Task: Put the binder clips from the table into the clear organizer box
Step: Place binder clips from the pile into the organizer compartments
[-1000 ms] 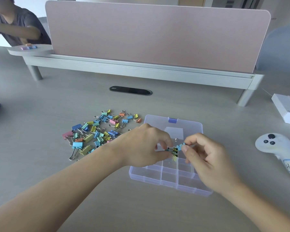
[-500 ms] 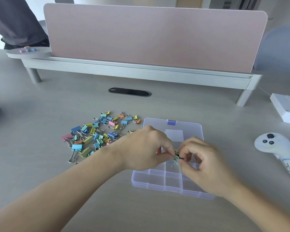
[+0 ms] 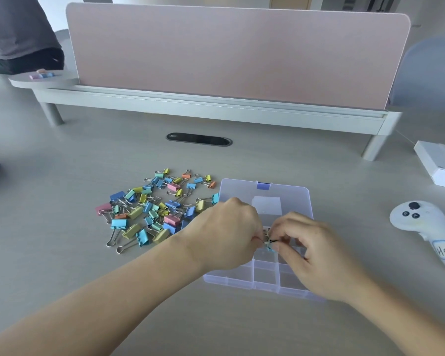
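Observation:
A clear organizer box (image 3: 266, 285) lies open on the table, its lid (image 3: 265, 196) folded back with a purple latch. Several colourful binder clips (image 3: 149, 211) are heaped on the table left of the box. My left hand (image 3: 226, 232) and my right hand (image 3: 319, 255) meet over the box's compartments. Between their fingertips they pinch a small bunch of binder clips (image 3: 268, 241), blue and black showing. The hands hide most of the bunch and the middle compartments.
A white game controller (image 3: 421, 227) with a handwritten label lies to the right. A white box (image 3: 439, 163) sits at the far right. A pink desk divider (image 3: 229, 55) on a grey stand crosses the back. Another person (image 3: 18, 34) stands far left.
Both hands have come closer together and lower over the box compartments, still pinching the clips. The person at the far left has stood up.

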